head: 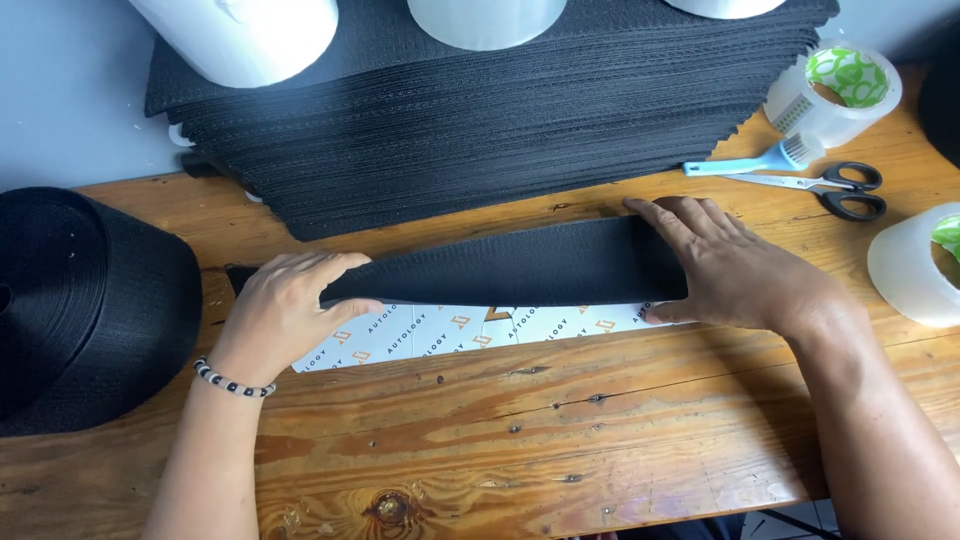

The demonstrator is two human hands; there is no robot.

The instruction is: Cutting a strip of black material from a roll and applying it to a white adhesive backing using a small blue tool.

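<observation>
A long black fabric strip [520, 262] lies across the wooden table [520, 440], partly over a white printed card strip [440, 332]. My left hand [285, 305] presses the strip's left end, fingers curled over its front edge. My right hand [725, 265] lies flat on the strip's right end, thumb touching the white card. Both hands pin the fabric down on the card.
A tall stack of black fabric pieces [500, 110] stands behind the strip. A big roll of black webbing [85, 300] sits at left. Scissors [835, 188], a small blue brush [755, 160] and two clear tape rolls [835, 92] [920, 265] lie at right. White rolls [250, 35] rest on the stack.
</observation>
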